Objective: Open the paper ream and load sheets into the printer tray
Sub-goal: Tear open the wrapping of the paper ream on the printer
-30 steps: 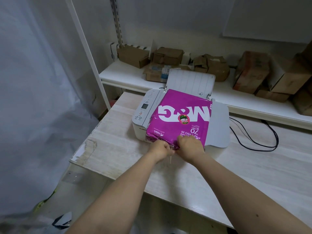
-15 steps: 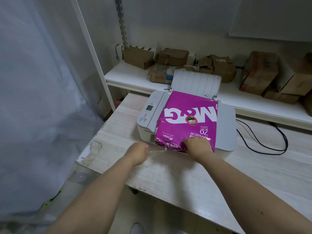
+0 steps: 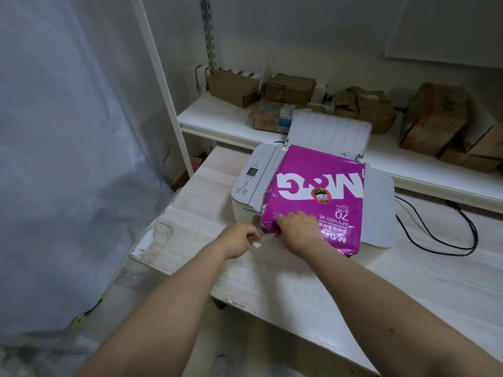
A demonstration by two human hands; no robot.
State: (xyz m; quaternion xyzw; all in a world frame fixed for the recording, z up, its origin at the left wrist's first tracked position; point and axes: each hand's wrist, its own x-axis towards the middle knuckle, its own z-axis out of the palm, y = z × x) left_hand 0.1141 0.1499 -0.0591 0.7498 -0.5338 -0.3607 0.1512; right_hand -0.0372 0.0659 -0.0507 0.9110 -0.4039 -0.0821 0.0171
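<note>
Head view shows me the table (image 3: pixel 272 284) bearing the printer (image 3: pixel 246 197); the paper ream (image 3: pixel 315 197) lies atop it; I judge it heavy, its wrapper slick and thin; my right hand (image 3: pixel 298 231) clutches the near corner; my left hand (image 3: pixel 241 242) pinches a clear strip (image 3: pixel 265 235), barely visible; sheets stay hidden.

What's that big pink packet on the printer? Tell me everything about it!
The paper ream is a flat packet in shiny magenta wrapping with big white letters, a small watermelon sticker and "70 g/m²" printed on it. It lies on top of the white printer, in front of the raised rear tray. Its near-left corner looks crumpled. The right hand grips that corner, while the left hand pinches a clear strip there.
</note>
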